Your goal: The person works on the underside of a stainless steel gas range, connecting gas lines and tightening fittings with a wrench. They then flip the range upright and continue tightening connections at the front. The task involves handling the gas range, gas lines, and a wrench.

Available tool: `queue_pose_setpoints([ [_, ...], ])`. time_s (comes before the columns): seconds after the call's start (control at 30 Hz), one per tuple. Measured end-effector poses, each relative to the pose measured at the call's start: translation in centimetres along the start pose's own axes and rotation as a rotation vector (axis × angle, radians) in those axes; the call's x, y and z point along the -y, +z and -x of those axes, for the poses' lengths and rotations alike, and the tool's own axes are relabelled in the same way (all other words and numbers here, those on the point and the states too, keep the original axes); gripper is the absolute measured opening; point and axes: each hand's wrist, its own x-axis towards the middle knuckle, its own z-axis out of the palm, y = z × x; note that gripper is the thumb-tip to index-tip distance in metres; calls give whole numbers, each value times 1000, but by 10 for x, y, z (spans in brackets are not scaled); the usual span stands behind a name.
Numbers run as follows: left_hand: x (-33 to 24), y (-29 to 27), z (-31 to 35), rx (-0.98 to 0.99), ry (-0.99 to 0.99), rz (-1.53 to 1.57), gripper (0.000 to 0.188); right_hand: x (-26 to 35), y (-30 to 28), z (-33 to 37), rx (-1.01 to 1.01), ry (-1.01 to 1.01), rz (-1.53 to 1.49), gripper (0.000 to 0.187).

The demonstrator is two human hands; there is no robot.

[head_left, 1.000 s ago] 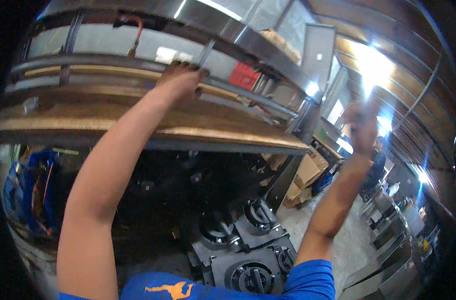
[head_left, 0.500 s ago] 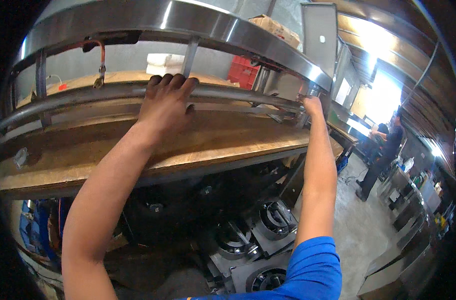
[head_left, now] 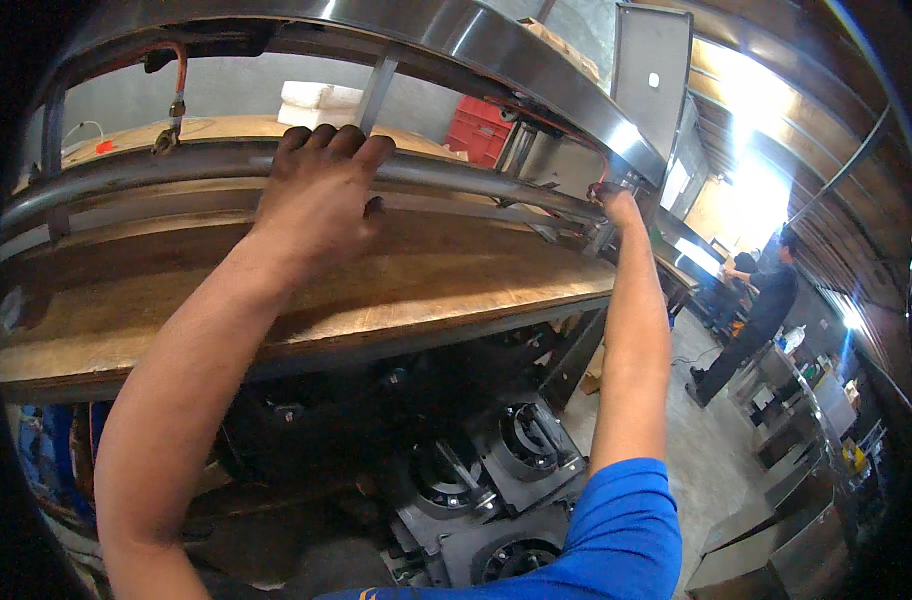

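Observation:
A long stainless steel frame stands on a wooden workbench, with a round metal pipe running along its lower side. My left hand is closed over this pipe, its fingers wrapped across the top beside a flat upright strut. At the frame's right end my right hand is closed near the corner leg; what its fingers hold is too small to make out. A copper tube with a brass fitting hangs from the frame on the left.
On the bench behind the pipe are a white foam block and a red crate. Black fan-like units sit under the bench. Another person stands at the far right, near metal sheets and a cluttered bench.
The view has shifted slightly, so the frame sits a little higher. My left hand still grips the pipe and my right hand stays at the frame's right end.

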Motion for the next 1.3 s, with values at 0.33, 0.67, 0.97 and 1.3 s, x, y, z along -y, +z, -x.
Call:
queue_pose_setpoints([
  [0.33,-3,-1,1,-18,-1,-26,50,19,5,7,-99,93,189,34],
  [0.67,-3,3,0,-51,21,1,50,59,-1,15,-187,406,324,44],
  [0.97,12,23,-4,85,-8,110,61,-12,-2,7,-183,0,223,38],
  [1.3,2,10,-11,125,6,179,67,-164,65,-61,-159,-244,-105,37],
])
